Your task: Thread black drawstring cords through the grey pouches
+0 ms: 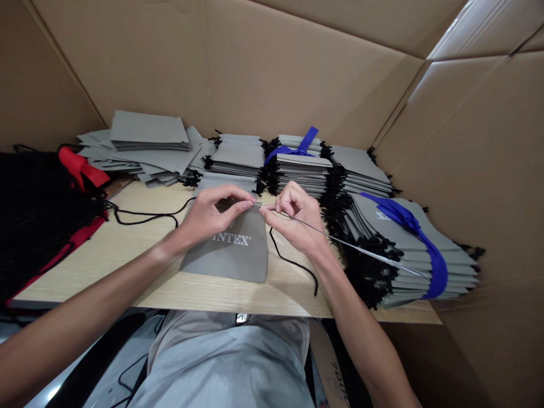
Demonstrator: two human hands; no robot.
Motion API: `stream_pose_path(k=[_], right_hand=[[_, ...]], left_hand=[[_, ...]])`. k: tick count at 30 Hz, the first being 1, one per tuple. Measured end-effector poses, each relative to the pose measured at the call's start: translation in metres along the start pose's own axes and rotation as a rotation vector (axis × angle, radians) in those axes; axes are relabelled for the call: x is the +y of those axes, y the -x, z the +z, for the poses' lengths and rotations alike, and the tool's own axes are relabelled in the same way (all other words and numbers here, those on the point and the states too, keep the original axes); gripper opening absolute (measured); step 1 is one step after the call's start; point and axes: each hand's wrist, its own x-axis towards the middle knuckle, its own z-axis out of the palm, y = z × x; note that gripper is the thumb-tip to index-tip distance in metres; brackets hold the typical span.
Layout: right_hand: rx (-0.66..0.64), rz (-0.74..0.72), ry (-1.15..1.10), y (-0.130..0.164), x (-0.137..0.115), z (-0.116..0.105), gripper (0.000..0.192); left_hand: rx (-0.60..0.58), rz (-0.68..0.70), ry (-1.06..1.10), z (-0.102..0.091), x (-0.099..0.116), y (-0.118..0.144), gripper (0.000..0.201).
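Note:
A grey drawstring pouch [233, 260] printed INTEX lies on the wooden tabletop in front of me. My left hand [210, 214] pinches the pouch's top edge between thumb and fingers. Close beside it, my right hand [300, 218] is closed on a long thin metal rod [361, 248], whose shaft slants down to the right over the bundled pouches. The rod's near tip is at the pouch's top corner; whether it is inside the hem I cannot tell. A black cord [293, 260] trails below my right hand, and another black cord [147, 214] runs out left of the pouch.
Black cords [38, 204] with a red band are heaped at the left. Loose grey pouches [148, 133] lie at the back left. Corded pouch stacks [238, 153] line the back, and a blue-ribboned bundle [425, 232] sits right. Cardboard walls [297, 68] surround the table [293, 300].

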Motion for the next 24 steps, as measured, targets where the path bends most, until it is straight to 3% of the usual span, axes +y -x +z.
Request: stream_pose_path(k=[24], right_hand=[[0.029,-0.039,0.02,0.0005,-0.0007,0.0028,0.039]], left_hand=[[-0.019,0.004,-0.047,0.0005,0.003,-0.0003,0.017]])
